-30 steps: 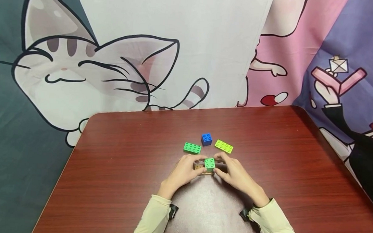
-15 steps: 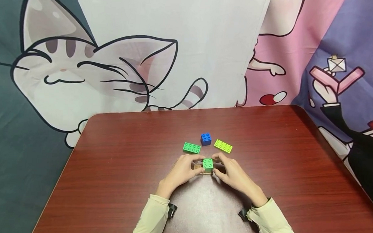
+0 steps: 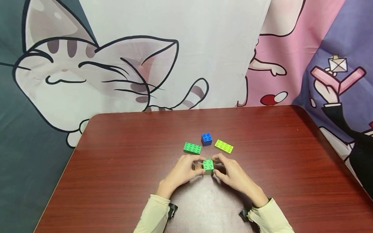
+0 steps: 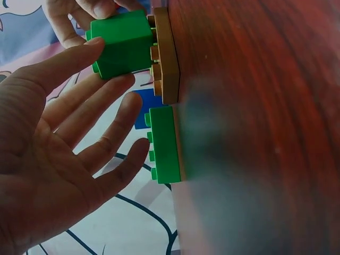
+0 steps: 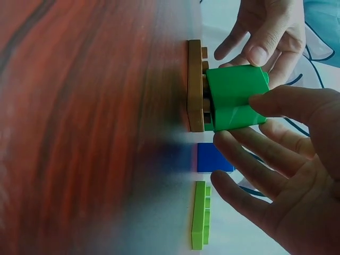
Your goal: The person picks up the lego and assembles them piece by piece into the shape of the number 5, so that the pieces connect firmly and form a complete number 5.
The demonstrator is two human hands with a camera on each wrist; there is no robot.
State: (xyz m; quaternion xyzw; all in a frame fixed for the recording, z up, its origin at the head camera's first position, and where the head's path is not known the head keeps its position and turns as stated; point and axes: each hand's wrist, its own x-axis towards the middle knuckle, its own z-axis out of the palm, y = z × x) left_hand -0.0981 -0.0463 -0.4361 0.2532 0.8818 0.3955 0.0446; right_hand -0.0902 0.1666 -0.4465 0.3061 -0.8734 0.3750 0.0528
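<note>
Between my two hands is a bright green two-by-two toy brick [image 3: 208, 166], its studs facing up. My left hand [image 3: 182, 170] pinches it from the left, thumb in front and fingertips behind. On the opposite side my right hand [image 3: 237, 175] pinches it the same way. Beneath lies a flat brown toy brick [image 4: 169, 58], with studs showing to the left of the green one in the head view. In the right wrist view the green brick looks slightly tilted against the brown studs; whether it is pressed fully on, I cannot tell.
Just beyond the hands on the reddish-brown table [image 3: 126, 169] lie a longer green brick [image 3: 192, 148], a blue brick [image 3: 206, 139] and a lime brick [image 3: 224, 146]. A cartoon-printed cloth [image 3: 226, 46] hangs behind the table's far edge.
The held green brick has shifted slightly left and nearer to me, now covering the brown brick's front edge in the head view. Both hands keep their grip; the other bricks have stayed put.
</note>
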